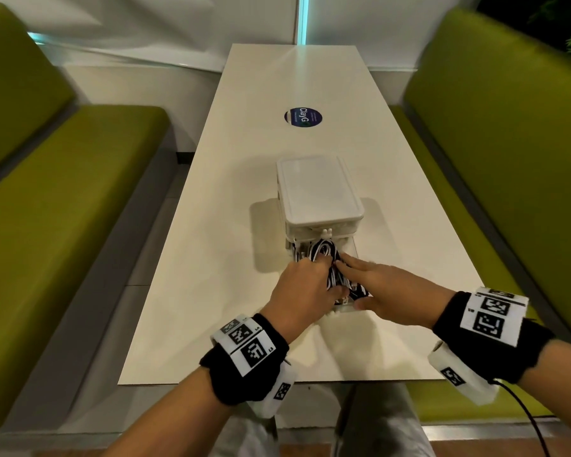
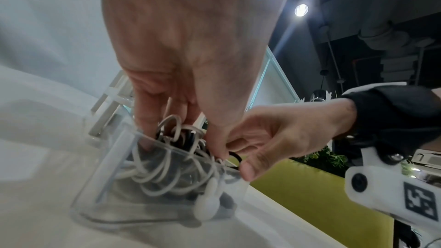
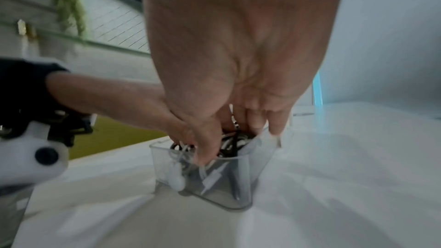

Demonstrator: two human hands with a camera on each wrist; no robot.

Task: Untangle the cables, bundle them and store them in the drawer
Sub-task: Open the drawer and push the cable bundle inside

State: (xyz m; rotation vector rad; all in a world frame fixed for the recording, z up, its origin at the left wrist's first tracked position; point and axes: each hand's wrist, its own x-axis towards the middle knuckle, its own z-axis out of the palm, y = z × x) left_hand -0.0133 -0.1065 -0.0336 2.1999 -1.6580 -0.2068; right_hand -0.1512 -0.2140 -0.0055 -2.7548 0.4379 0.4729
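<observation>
Head view shows us the black and white cables (image 1: 323,255) lying as a loose heap inside the clear plastic drawer (image 1: 343,306), which is pulled out toward the near edge of the table (image 1: 211,258). The drawer belongs to a small white drawer box (image 1: 317,192) that stands near the middle of the table, and its back part is under the box.

Our left hand (image 1: 305,288) is at the left side of the drawer with the fingers curled down into the cables. In the left wrist view these fingers (image 2: 148,120) go between the white loops and grip them. Our right hand (image 1: 386,290) lies over the right side of the drawer, just beside the left hand, with rather straight fingers that press on the heap. Its thumb (image 2: 250,167) rests at the front rim of the drawer. In the right wrist view the picture is blurred, but we see the fingertips (image 3: 276,125) reaching down into the drawer.

Farther on the table there is a round dark sticker (image 1: 303,117). Green padded benches (image 1: 63,209) stand along both long edges of the table.
</observation>
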